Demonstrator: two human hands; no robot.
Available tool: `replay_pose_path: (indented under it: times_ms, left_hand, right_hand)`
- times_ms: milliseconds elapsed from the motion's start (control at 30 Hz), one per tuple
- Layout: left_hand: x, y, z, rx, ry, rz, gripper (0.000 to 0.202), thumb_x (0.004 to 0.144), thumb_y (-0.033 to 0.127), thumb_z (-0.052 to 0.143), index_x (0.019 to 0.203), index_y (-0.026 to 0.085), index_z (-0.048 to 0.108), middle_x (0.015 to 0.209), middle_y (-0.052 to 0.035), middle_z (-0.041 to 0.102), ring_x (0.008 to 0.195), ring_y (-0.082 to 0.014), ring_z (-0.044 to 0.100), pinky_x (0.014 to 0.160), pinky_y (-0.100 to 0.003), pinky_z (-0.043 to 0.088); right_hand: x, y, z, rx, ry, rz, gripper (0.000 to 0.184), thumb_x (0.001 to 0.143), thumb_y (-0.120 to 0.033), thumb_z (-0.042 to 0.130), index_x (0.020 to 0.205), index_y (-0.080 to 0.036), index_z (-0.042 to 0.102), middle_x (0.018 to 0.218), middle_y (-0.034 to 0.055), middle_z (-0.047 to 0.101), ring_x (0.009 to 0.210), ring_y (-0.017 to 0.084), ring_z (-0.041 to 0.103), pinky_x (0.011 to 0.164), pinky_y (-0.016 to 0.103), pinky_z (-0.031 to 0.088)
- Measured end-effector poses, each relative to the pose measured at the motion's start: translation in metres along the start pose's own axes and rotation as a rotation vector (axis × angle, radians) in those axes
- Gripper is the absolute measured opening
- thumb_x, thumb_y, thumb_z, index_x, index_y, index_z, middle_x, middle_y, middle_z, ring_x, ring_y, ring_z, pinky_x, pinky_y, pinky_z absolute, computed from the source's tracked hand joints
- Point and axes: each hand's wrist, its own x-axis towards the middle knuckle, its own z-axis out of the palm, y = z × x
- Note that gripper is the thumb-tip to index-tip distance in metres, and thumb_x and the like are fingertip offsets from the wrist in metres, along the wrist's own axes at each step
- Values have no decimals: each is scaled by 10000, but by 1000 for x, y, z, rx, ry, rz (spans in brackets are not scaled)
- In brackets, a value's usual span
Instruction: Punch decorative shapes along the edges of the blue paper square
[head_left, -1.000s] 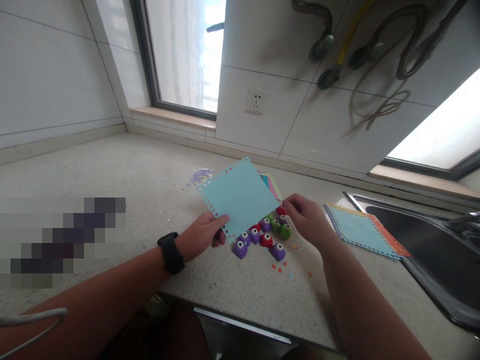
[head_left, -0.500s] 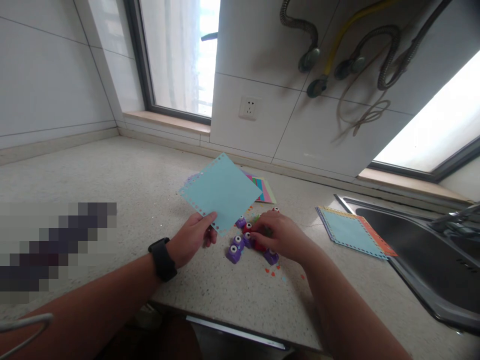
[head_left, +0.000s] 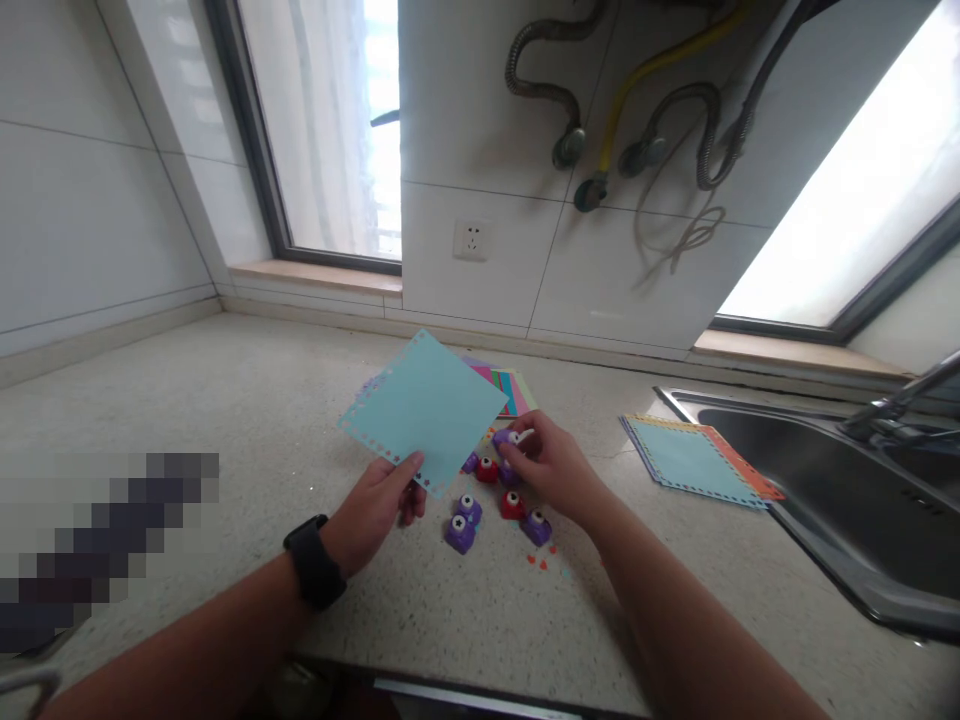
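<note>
My left hand [head_left: 379, 505] pinches the lower corner of a light blue sheet of paper [head_left: 427, 410] between thumb and fingers, holding it above the counter. Small punched holes run along two of the sheet's edges. My right hand [head_left: 551, 460] is closed on a purple craft punch [head_left: 506, 440] at the far side of the punch group. Nearer to me stand two purple punches [head_left: 460, 533] with star marks. A red punch [head_left: 513, 505] and a purple punch [head_left: 536, 527] sit below my right hand. Another red punch [head_left: 487, 469] is close to the sheet's right side.
Colourful paper sheets [head_left: 517, 392] lie behind the blue sheet. Orange paper bits [head_left: 543, 563] are scattered in front of the punches. At right, a stack of hole-edged sheets [head_left: 697, 460] lies beside the metal sink [head_left: 847, 520]. A wall stands behind the speckled counter [head_left: 247, 400].
My right hand has shifted to the far side of the punches and has lifted a purple one. More of the red punches shows now. The camera view has tilted slightly.
</note>
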Motion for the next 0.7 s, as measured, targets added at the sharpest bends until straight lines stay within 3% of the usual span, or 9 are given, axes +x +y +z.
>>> replay_pose_path:
  times_ms: [67,133,233,333,533,700]
  left_hand:
    - [-1,1,1,28,-12,-2,453,861,567,630,666,161,573,554,12,574,489,-117,511,459,-240,368]
    - [-2,1,1,44,-19,0,475,853,583,634,653,153,603,564,1,586,501,-123,514,464,-247,369]
    - [-3,0,1,90,-7,-24,515,844,603,640,613,142,636,546,-18,600,501,-126,511,489,-257,380]
    - [-5,0,1,119,17,-34,524,819,616,667,608,136,670,539,-28,614,506,-131,515,506,-262,386]
    - [-6,-3,-2,123,49,-34,541,756,663,706,598,146,690,527,-26,620,508,-137,521,524,-267,407]
    - [-7,-1,0,142,62,-17,555,747,688,695,572,162,664,536,-23,620,513,-139,524,522,-268,416]
  right_hand:
    - [4,1,-5,310,96,48,297,885,-437,638,984,-230,450,756,-18,631,628,159,637,581,298,462]
    - [6,-2,-9,547,184,8,353,847,-437,696,970,-234,434,796,-15,648,698,165,678,633,307,503]
    - [5,-11,-14,774,298,-52,389,790,-378,772,963,-246,450,828,-24,656,759,159,695,688,306,527]
    - [1,-21,-16,955,329,-89,404,760,-353,801,957,-261,460,896,-31,637,798,161,705,706,307,545]
    - [-8,-34,-13,996,271,-250,342,824,-391,759,983,-274,480,913,-13,629,819,163,679,776,347,553]
    - [-16,-42,-6,929,276,-357,401,759,-249,824,995,-270,500,923,-12,560,841,146,606,758,306,525]
